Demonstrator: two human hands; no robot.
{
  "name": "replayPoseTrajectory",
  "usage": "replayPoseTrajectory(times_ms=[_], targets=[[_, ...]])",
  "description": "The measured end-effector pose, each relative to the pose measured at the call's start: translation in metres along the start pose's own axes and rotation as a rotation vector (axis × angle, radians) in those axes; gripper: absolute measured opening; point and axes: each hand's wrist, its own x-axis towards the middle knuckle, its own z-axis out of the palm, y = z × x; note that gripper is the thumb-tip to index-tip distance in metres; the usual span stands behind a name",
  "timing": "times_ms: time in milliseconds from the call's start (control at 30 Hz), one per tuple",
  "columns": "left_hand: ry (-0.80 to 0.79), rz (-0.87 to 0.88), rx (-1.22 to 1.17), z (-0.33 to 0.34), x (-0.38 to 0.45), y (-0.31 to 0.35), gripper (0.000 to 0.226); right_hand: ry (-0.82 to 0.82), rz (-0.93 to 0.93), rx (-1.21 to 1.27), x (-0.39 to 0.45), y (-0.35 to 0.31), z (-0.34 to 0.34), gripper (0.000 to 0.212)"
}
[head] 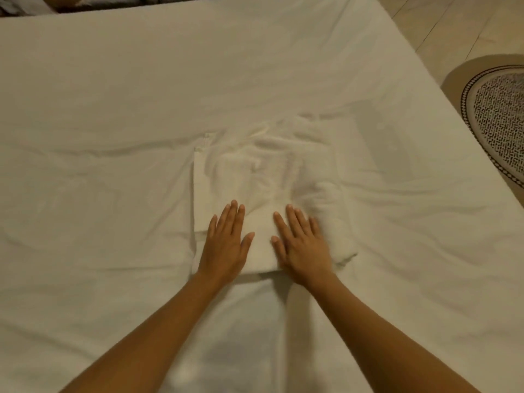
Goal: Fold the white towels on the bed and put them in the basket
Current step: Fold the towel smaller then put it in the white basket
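A white towel [255, 180] lies folded into a rough rectangle in the middle of the bed [113, 109]. Its far edge is rumpled, and a thicker roll of fabric bulges along its right side. My left hand [226, 245] rests flat, palm down, on the towel's near left part. Beside it, my right hand [300, 245] is flat on the near right part. All the fingers are stretched out and neither hand grips anything. No basket is in view.
The bed's white sheet is wrinkled around the towel. The bed's right edge runs diagonally at the right, with a pale tiled floor [453, 24] and a round patterned rug [499, 114] beyond. Dark fabric [28, 4] shows past the far edge.
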Motion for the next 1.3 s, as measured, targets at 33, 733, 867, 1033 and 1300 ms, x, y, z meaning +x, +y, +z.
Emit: replayPoseTrajectory(times_ms=[33, 733, 867, 1033, 1300], targets=[[-0.010, 0.029, 0.005, 0.004, -0.006, 0.001, 0.079, 0.018, -0.044, -0.043, -0.005, 0.011, -0.002, 0.062], [0.085, 0.104, 0.404, 0.029, -0.006, 0.021, 0.095, 0.175, -0.153, -0.401, -0.012, 0.075, 0.002, 0.091], [0.172, 0.081, 0.413, 0.032, 0.001, 0.021, 0.061, 0.167, -0.098, -0.380, -0.006, 0.075, -0.001, 0.087], [0.209, 0.036, 0.395, 0.019, 0.005, 0.002, 0.055, 0.157, -0.123, -0.321, 0.001, 0.084, -0.015, 0.073], [0.026, -0.106, 0.157, -0.029, 0.012, -0.002, 0.063, 0.196, -0.133, -0.245, -0.001, 0.063, -0.064, 0.045]])
